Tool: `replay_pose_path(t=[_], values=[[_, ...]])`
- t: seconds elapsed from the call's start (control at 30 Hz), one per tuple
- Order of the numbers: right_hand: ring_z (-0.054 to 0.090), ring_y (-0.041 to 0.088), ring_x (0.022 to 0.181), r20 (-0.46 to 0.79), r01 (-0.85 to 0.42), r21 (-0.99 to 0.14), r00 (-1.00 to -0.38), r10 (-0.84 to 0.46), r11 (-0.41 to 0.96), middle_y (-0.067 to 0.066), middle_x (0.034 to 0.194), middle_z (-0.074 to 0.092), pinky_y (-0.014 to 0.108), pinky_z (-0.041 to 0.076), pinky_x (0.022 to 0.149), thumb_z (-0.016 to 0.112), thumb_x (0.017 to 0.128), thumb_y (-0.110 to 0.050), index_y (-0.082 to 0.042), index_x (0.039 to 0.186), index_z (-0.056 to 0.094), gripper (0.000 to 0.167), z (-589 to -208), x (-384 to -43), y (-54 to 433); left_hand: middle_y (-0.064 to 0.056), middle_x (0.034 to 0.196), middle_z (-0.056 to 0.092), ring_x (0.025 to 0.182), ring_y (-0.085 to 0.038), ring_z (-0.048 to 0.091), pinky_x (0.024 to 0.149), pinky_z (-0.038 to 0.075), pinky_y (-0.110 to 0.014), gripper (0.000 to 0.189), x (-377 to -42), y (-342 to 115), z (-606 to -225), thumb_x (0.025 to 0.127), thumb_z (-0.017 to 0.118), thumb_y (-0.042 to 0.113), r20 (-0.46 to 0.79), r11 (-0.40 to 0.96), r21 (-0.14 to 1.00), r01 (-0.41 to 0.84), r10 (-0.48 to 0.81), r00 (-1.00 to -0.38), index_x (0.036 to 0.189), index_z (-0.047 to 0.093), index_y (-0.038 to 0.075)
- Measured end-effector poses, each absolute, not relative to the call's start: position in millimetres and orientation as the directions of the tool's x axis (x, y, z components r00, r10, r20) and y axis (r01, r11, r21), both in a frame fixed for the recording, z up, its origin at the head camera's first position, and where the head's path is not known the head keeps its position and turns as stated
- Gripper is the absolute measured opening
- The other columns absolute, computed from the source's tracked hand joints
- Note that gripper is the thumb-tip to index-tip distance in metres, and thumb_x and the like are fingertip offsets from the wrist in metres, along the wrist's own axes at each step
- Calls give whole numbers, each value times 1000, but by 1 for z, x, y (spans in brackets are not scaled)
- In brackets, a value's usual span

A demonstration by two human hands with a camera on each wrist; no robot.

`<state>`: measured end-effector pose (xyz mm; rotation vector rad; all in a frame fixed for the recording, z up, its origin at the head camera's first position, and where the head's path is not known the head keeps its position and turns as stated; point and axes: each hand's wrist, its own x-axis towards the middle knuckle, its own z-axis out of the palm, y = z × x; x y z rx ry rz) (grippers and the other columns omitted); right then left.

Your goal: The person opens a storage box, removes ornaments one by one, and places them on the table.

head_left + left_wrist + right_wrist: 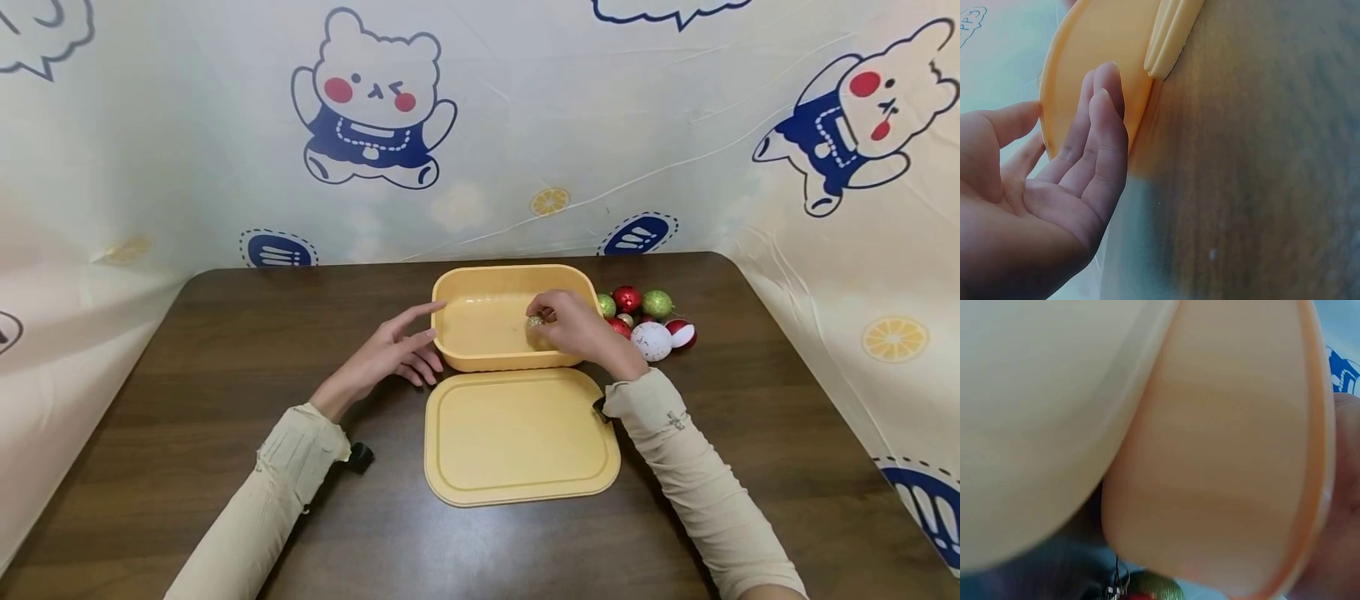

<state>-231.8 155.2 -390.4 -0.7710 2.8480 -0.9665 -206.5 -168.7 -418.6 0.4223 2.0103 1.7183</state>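
A yellow plastic box [480, 325] stands without its lid near the table's far side. Over its right part, my right hand [576, 327] pinches a small gold glittery ball [535, 321] between thumb and fingers. My left hand [386, 350] is at the box's left end, thumb and index fingertips at the rim and the other fingers loosely bent outside. The left wrist view shows those fingertips against the box wall [1088, 37]. In the right wrist view the box wall [1210, 456] hides the ball, and only the edge of my hand [1344, 494] shows.
The flat yellow lid [522, 437] lies on the brown table [247, 358] just in front of the box. Right of the box sit several ornament balls, among them a red one [627, 298], a green one [657, 305] and a speckled white one [652, 341]. A printed curtain [495, 125] hangs behind.
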Motion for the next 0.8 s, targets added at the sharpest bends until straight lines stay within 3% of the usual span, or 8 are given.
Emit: replay_pose_path(t=[0.8], values=[[67,23,93,208,-460,-580,-882,-423,672,9,102,70,42,59,81,73,91,-13,-3,103,72,16,-383,-201,191,-27,93,70,75,-36,71,65,61,-46,53,-206,-169,-418,104,53,36,-148,185,981,-60,508,-848,153,36,34]])
